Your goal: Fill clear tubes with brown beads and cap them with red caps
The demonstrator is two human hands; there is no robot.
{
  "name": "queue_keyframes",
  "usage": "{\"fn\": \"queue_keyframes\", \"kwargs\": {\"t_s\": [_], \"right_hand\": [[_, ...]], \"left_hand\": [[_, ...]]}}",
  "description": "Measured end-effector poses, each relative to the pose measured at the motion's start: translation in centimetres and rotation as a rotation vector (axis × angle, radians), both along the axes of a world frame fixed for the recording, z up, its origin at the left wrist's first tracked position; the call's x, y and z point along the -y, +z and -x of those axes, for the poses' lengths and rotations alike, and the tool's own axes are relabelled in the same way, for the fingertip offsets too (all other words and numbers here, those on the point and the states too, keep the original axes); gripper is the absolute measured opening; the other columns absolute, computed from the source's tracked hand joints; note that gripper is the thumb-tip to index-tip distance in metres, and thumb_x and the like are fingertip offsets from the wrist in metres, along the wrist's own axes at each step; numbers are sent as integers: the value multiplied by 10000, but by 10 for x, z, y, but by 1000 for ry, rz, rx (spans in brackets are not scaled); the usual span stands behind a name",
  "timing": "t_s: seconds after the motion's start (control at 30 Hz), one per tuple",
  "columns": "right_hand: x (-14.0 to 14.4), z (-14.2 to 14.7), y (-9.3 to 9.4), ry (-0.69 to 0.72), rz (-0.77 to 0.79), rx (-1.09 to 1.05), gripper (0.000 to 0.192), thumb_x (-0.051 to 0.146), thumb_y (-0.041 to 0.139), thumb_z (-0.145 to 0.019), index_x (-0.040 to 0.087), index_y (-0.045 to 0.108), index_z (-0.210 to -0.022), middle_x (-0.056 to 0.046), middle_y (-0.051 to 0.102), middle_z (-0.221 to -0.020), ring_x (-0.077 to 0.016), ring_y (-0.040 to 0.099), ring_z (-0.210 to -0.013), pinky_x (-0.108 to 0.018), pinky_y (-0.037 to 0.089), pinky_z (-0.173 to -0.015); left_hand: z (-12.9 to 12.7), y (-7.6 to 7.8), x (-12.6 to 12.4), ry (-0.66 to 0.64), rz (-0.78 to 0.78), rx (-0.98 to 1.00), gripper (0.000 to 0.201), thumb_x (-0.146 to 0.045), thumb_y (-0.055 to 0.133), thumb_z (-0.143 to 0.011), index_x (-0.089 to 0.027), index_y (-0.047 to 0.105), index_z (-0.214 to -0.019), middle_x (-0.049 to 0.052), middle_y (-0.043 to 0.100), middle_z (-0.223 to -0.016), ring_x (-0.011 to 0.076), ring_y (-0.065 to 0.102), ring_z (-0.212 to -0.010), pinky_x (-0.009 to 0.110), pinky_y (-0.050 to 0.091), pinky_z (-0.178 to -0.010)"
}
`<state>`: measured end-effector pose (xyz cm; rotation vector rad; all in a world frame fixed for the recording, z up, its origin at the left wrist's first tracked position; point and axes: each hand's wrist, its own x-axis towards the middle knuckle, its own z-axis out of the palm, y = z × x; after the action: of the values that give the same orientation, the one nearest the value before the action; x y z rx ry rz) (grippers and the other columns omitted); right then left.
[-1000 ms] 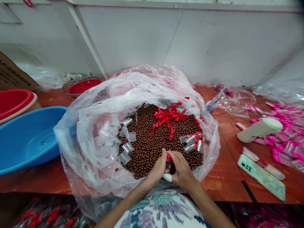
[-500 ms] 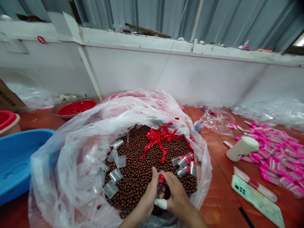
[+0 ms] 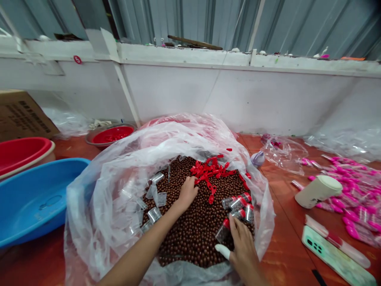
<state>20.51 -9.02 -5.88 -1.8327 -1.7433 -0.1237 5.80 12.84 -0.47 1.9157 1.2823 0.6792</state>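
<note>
A reddish wooden table [image 3: 279, 254] stands before a white wall, and on it a clear plastic bag [image 3: 119, 167] lies open around a bed of brown beads [image 3: 193, 234]. The left hand [image 3: 187, 192] rests on the beads just beside the pile of red caps [image 3: 210, 171], its fingers curled; whether it holds anything I cannot tell. The right hand [image 3: 243, 246] grasps a red-capped vial [image 3: 223, 230], close beside the other filled vials [image 3: 238, 203].

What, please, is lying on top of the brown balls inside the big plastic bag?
Red caps, empty clear tubes and capped tubes lie on the brown balls; what lies deeper is covered.
</note>
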Motion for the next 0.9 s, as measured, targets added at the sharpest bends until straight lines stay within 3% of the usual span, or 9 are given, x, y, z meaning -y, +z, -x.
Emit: {"fn": "queue_keyframes", "kwargs": {"t_s": [0.17,0.27,0.4,0.63,0.77,0.9], "right_hand": [[8,-3,-7,-26,-91,-55,670,340,512,-837,203,191,-1409,-147,434,-1289,-340,430,-1140,-541,418,-885],[9,-7,-5,22,-118,-48,585,245,443,-866,211,213,-1404,-129,456,-1271,-305,444,-1136,-499,435,-883],[8,-10,-4,89,-118,-42,528,187,393,-868,224,275,-1382,-106,486,-1239,-270,461,-1119,-458,437,-887],[6,-9,-10,196,-122,-18,495,157,390,-844,220,375,-1335,-81,526,-1215,-243,488,-1104,-408,424,-905],[6,-18,-14,260,-142,53,511,179,393,-833,218,372,-1342,-70,557,-1193,-235,519,-1072,-375,433,-891],[6,-24,-28,304,-194,103,484,313,385,-870,248,369,-1349,-55,614,-1123,-231,569,-994,-346,456,-831]], "left_hand": [[-3,-7,-19,-1,111,81,170,-57,556,-698,-156,616,-823,68,592,-947,217,494,-1041,356,309,-973],[-1,-6,-19,-15,240,191,148,-121,567,-733,-132,613,-874,76,622,-909,200,556,-931,355,395,-903],[10,2,-9,-71,447,365,246,-258,553,-800,-102,577,-989,101,647,-898,151,616,-761,303,502,-734],[33,23,12,-99,943,871,210,-253,656,-743,-117,586,-887,97,667,-905,107,635,-693,189,509,-613],[47,30,17,-121,940,809,216,-276,656,-740,-116,551,-840,116,671,-906,118,645,-698,204,511,-627],[74,38,12,-158,880,538,290,-327,685,-673,-137,491,-777,82,672,-763,149,645,-630,261,511,-600]]}}
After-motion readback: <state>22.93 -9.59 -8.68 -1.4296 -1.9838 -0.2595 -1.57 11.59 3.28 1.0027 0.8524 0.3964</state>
